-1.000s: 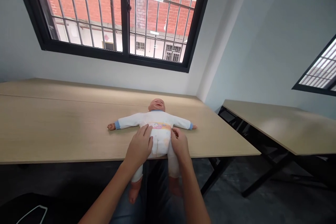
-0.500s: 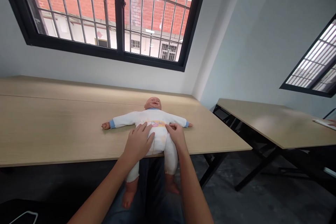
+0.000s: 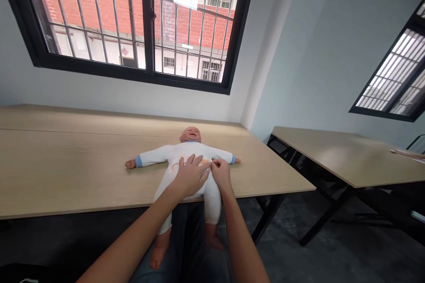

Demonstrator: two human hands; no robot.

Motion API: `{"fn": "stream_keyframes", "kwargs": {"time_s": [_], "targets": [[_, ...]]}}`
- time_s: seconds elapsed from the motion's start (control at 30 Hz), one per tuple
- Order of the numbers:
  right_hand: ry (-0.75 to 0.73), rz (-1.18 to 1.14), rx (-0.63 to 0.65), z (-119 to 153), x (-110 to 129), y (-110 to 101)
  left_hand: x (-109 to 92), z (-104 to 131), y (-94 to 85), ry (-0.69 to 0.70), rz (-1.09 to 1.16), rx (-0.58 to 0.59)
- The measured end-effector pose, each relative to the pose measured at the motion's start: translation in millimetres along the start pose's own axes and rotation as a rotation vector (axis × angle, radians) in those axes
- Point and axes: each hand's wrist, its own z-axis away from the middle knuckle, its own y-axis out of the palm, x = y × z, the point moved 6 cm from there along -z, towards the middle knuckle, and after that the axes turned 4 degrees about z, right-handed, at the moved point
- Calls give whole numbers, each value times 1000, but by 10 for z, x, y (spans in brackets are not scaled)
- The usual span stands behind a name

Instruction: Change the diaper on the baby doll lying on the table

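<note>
A baby doll (image 3: pixel 212 199) in a white suit with blue cuffs lies on its back at the front edge of the wooden table (image 3: pixel 83 172). Its arms are stretched out and its lower legs hang over the edge. Around its waist is a white diaper with a coloured band (image 3: pixel 205 162). My left hand (image 3: pixel 191 176) lies spread on the front of the diaper, fingers apart. At the doll's waist on the right, my right hand (image 3: pixel 220 171) pinches the diaper's edge with thumb and fingers closed.
A second wooden table (image 3: pixel 332 154) stands to the right, with a pale flat item (image 3: pixel 408 155) at its far right end. Behind the doll are the wall and a barred window (image 3: pixel 149 70). The person's legs are under the table edge.
My left hand has slid right across the doll's front, toward my right hand. My right hand stays at the waist, its fingers now more curled. The view has shifted slightly.
</note>
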Motion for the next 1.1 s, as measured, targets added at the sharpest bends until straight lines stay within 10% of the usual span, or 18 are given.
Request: {"fn": "stream_keyframes", "kwargs": {"time_s": [0.63,1.1], "targets": [[260,-53,-121,87,-189,-137,-60,-528,340,-267,-70,332],[404,-457,-139,151,-344,-140,72,-625,234,-468,-153,361]]}}
